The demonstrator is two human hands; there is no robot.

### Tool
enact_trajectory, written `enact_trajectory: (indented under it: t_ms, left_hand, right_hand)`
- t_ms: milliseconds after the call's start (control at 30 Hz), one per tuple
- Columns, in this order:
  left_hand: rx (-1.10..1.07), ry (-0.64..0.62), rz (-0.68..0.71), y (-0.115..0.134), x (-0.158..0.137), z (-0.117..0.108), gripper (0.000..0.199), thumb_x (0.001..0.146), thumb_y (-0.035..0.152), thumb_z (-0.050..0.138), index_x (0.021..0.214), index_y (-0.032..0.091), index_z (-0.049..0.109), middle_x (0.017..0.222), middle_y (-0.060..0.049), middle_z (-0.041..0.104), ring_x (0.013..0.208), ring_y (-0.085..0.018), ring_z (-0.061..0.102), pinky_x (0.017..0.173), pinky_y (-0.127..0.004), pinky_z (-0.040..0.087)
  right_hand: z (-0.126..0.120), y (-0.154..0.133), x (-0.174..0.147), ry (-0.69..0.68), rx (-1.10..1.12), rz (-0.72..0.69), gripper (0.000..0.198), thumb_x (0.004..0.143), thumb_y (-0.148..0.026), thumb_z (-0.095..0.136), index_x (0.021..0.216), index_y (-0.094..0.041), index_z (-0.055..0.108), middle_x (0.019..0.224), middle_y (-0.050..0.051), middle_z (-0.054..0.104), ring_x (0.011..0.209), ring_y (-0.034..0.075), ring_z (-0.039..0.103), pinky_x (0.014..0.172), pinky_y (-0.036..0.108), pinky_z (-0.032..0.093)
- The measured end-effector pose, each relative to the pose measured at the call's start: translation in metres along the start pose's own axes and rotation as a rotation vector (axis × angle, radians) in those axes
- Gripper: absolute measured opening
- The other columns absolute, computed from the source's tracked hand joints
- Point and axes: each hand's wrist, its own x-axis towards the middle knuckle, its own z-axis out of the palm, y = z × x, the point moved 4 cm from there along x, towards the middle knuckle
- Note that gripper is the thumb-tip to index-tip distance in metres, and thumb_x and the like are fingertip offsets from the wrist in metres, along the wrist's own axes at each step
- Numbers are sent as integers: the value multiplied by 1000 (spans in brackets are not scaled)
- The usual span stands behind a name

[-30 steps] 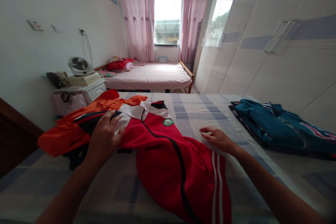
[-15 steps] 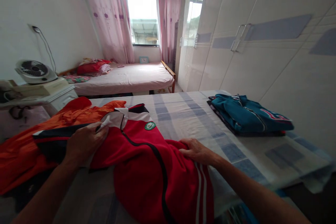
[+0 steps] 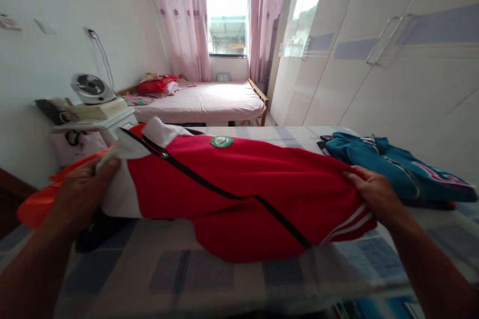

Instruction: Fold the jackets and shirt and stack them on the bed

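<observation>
A red and white jacket (image 3: 232,179) with a black zip and a round green badge is stretched sideways between my two hands, its middle sagging over the bed. My left hand (image 3: 84,184) grips it at the white collar and shoulder end. At the striped end on the right, my right hand (image 3: 370,189) pinches the red cloth. Behind my left hand lies orange clothing (image 3: 33,207), partly covered by the jacket. A dark garment (image 3: 101,229) shows below the jacket's white part.
A folded teal jacket (image 3: 396,159) tops a pile on the right of the checked bedsheet (image 3: 209,269). A white wardrobe (image 3: 411,79) stands along the right. At the far left, a fan (image 3: 92,87) sits on a cabinet. A second bed (image 3: 209,102) stands by the window.
My hands have moved apart, drawing the jacket out flat and lifting it; it hung bunched toward me before. The view has shifted left.
</observation>
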Motion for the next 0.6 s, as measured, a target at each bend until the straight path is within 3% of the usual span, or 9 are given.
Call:
enact_trajectory:
  t_ms: [100, 167, 267, 367, 467, 600]
  left_hand:
    - [-39, -272, 32, -13, -13, 19, 45, 80, 56, 49, 114, 28, 60, 86, 6, 71, 80, -19, 63, 59, -23, 49]
    - [-19, -367, 49, -18, -20, 25, 48, 78, 60, 49, 115, 31, 58, 87, 7, 72, 82, -20, 64, 61, -24, 50]
    - [9, -475, 40, -20, -25, 29, 55, 75, 60, 52, 122, 31, 52, 82, 8, 72, 70, -20, 65, 53, -24, 49]
    - [38, -469, 77, -16, -27, 30, 56, 75, 57, 54, 125, 30, 50, 80, 7, 72, 67, -20, 65, 50, -23, 47]
    - [-37, -467, 137, 0, -29, 34, 53, 80, 54, 50, 125, 28, 51, 90, 4, 73, 75, -22, 65, 57, -25, 49]
    - [-93, -332, 345, 48, -27, 42, 43, 82, 45, 51, 119, 23, 59, 105, 2, 70, 90, -21, 63, 77, -27, 49]
  right_hand:
    - [15, 27, 0, -178, -194, -46, 38, 76, -48, 49, 90, -19, 69, 88, 7, 72, 83, 28, 66, 75, 38, 50]
    - [21, 35, 2, -219, -259, -82, 40, 76, -50, 49, 93, -19, 68, 95, 8, 72, 87, 28, 66, 78, 38, 50]
    - [27, 30, 6, -227, -270, -125, 47, 76, -51, 50, 105, -17, 65, 109, 13, 68, 96, 29, 65, 82, 38, 51]
    - [44, 5, 7, -305, -290, -244, 52, 80, -51, 50, 116, -15, 61, 122, 13, 62, 109, 28, 58, 93, 39, 46]
    - [75, -22, 3, -428, -301, -359, 56, 82, -51, 48, 125, -15, 56, 130, 12, 56, 118, 26, 53, 101, 37, 39]
    - [114, -48, -7, -499, -335, -472, 47, 80, -44, 54, 117, -16, 61, 117, 14, 62, 106, 26, 58, 93, 37, 43]
